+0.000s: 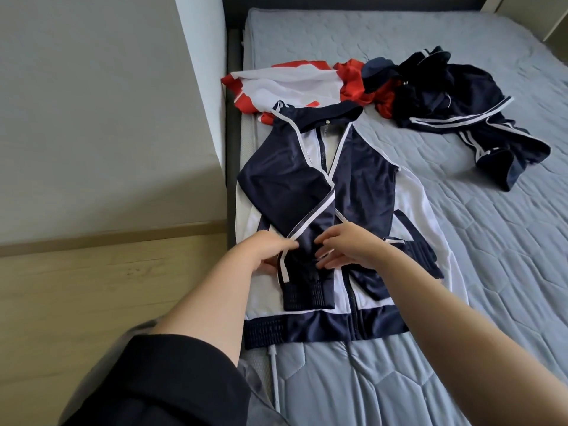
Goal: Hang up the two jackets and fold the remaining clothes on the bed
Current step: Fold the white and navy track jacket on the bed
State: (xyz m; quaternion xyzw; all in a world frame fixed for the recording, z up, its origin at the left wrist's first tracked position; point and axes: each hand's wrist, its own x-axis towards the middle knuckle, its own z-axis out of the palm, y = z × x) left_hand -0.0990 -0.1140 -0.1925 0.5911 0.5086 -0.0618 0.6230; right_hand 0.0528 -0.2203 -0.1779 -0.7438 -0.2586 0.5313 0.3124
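Three lots of clothing lie on the bed [461,72]: one navy-and-white jacket [365,179] spread flat near the left edge, zip up the middle; one red-and-white garment [295,84] crumpled beyond its collar; one dark navy heap [455,103] with white stripes further right, well apart from the jacket; how many pieces that heap holds cannot be told; two bare hands meet over the jacket's lower front, where one sleeve [295,192] is folded across the chest, cuff toward the hem; the left hand [267,250] pinches the sleeve's white-striped edge, fingers curled round the fabric; the right hand [347,247] grips the same sleeve from the other side, fingers bent onto it; both forearms reach in from below, the left with a black cuff [159,379] pushed up; a white cord [275,379] runs down the mattress below the hem; a wooden floor [92,302] and pale wall [92,103] lie left of the bed
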